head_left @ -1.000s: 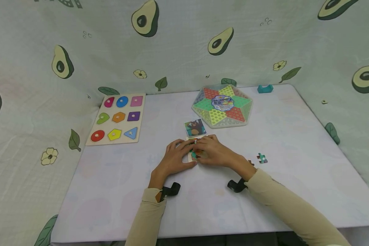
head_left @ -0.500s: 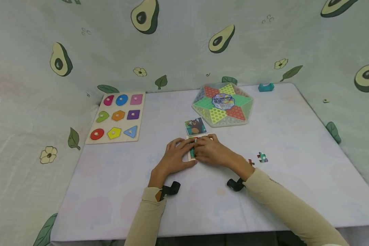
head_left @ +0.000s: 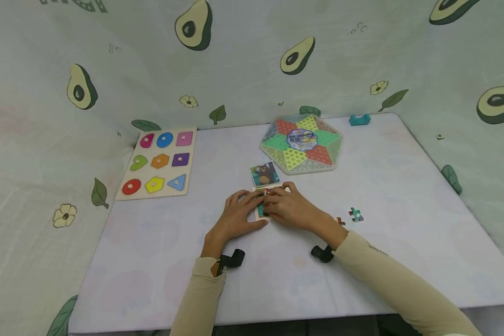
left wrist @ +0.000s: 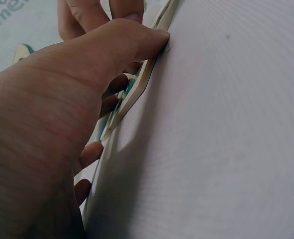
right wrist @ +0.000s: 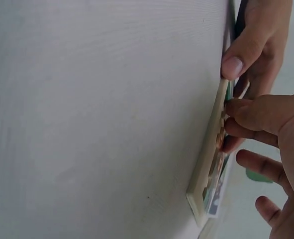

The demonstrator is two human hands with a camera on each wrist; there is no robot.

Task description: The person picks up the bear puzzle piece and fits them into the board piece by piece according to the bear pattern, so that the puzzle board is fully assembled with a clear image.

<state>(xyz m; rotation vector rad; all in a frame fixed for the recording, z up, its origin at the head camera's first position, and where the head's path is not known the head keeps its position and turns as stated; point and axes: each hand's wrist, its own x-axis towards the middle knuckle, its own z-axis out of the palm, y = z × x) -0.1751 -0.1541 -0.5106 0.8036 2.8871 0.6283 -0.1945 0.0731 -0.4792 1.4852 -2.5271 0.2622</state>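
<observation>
A small jigsaw board (head_left: 258, 214) with a pale wooden frame lies flat at mid-table. My left hand (head_left: 237, 214) steadies its left side, thumb at the near edge and fingers over the far part; the left wrist view shows that thumb (left wrist: 147, 42) on the frame. My right hand (head_left: 291, 207) bends over the board, and its thumb and forefinger (right wrist: 239, 108) pinch a puzzle piece at the surface, mostly hidden by the fingers. Beyond the board lies a square bear picture (head_left: 265, 174). A teal piece (head_left: 356, 214) and a brown piece (head_left: 340, 221) lie right of the hands.
A wooden shape-puzzle board (head_left: 157, 163) stands at the back left. The hexagonal game box (head_left: 301, 143) with a coloured star sits behind the bear picture. A teal curved block (head_left: 359, 120) is at the far edge. An avocado-print cloth (head_left: 243, 70) hangs behind the table.
The right fingers have shifted slightly over the board, covering an orange-brown patch that showed beneath them earlier. The left hand stays in place. The head view has tilted a little.
</observation>
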